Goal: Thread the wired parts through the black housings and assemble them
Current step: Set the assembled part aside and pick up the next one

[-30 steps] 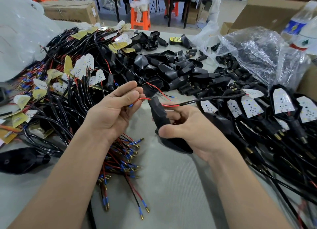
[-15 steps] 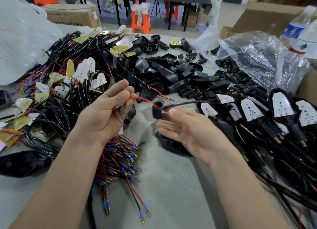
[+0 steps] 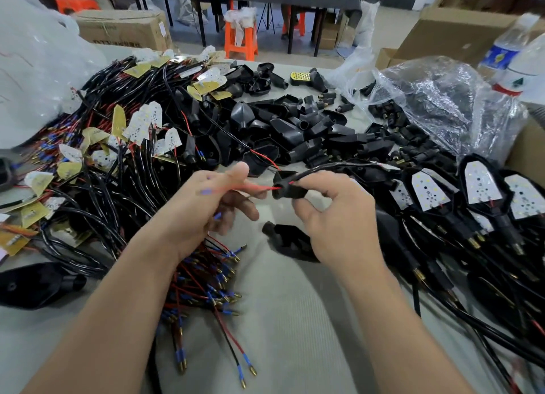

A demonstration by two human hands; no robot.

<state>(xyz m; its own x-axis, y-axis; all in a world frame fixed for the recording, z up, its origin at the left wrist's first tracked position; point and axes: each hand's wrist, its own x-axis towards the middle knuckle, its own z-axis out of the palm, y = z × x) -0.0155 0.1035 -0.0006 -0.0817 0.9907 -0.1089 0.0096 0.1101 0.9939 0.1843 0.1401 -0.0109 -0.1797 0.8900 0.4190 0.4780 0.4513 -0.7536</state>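
Grey table cover (image 3: pixel 280 328) sits right under your forearms; by your left wrist there's a loose bunch of wire ends (image 3: pixel 206 284), red and black with blue sleeves and brass tips; a spare black housing (image 3: pixel 290 241) lies on the cover between your wrists, kinda blurry. Your left hand (image 3: pixel 203 207) pinches a thin red wire (image 3: pixel 250 188) between thumb and fingers; your right hand (image 3: pixel 336 219) pinches a small black housing (image 3: pixel 284 187) with thumb and fingertips, up off the table; the hands are apart, linked only by that red wire, which reaches the housing's open end; a black cable (image 3: pixel 324 168) leaves it toward the right. Further out on the left is a tangle of wired LED boards (image 3: pixel 138 128); in the middle a heap of empty housings (image 3: pixel 295 128); on the right, assembled lamps (image 3: pixel 483 187) with white boards seated in black shells; behind those a crumpled clear bag (image 3: pixel 442 98) and a water bottle (image 3: pixel 505 57); way back, an orange stool (image 3: pixel 240 39) and a cardboard box (image 3: pixel 124 29).
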